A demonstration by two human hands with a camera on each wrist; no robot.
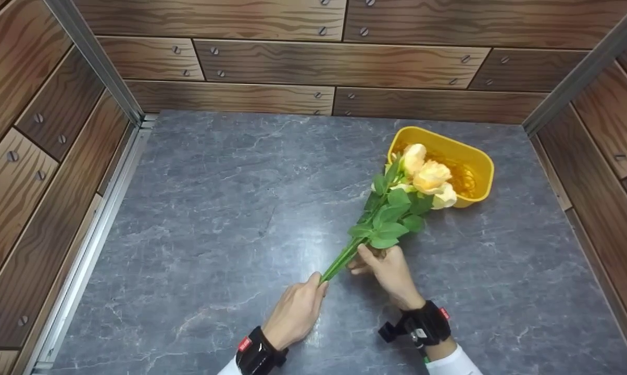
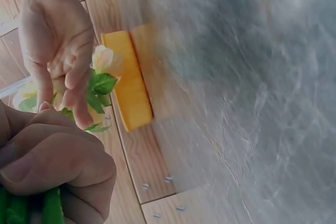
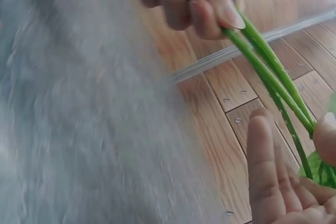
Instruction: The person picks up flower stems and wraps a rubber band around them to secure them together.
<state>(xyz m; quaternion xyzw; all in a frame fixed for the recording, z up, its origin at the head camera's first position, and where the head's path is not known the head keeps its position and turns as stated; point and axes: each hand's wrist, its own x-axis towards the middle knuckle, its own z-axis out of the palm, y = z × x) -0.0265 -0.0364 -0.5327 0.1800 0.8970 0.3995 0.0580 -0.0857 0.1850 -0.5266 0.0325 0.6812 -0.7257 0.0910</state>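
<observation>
A bouquet of artificial-looking roses slants over the table, its pale peach blooms overlapping the near-left rim of a yellow bin. My left hand grips the lower ends of the green stems, and the cut ends show under its fingers in the left wrist view. Farther up, just below the leaves, my right hand is at the stems. Its thumb is beside them, while its fingers extend fairly straight underneath, not wrapped round them. The leaves hide part of that hand.
Shiny amber, crinkled-looking material shows inside the bin at the back right. The grey marbled tabletop is bounded by wood-patterned panels at the back and both sides, with a metal rail along the left.
</observation>
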